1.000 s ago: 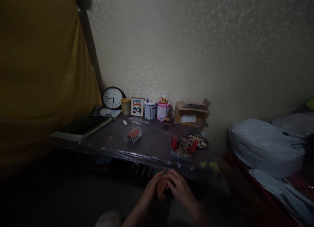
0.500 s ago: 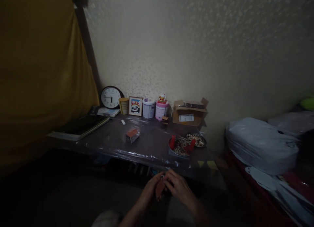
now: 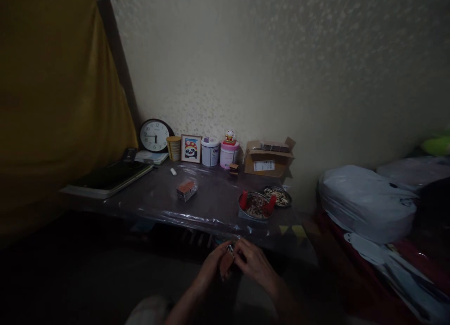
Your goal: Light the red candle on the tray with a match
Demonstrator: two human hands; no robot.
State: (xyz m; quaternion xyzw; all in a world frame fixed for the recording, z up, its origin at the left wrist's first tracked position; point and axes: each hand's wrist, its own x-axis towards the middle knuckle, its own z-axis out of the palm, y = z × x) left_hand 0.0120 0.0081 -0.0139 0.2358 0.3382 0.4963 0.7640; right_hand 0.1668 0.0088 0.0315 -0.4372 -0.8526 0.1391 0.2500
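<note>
My left hand [image 3: 211, 265] and my right hand [image 3: 253, 264] meet just below the front edge of the dark table [image 3: 158, 198]. Both are closed around a small reddish-brown object [image 3: 227, 263] held between them; in the dim light I cannot make out what it is. A little beyond my hands, two round metal dishes [image 3: 255, 205] stand on the table, the nearer one with red pieces on its rim. A small pack of orange-brown blocks in clear wrap [image 3: 186, 189] lies mid-table.
Along the wall stand a clock [image 3: 153, 134], a yellow cup [image 3: 173, 147], a framed panda picture [image 3: 191, 148], two tins [image 3: 220, 152] and an open cardboard box [image 3: 269, 158]. Books [image 3: 107, 177] lie at left beside a yellow curtain [image 3: 52, 104]. A grey bundle [image 3: 365, 203] lies at right.
The view has drifted right and up slightly, so everything sits lower-left to upper-left in frame. My hands stay together on the small object, barely shifting.
</note>
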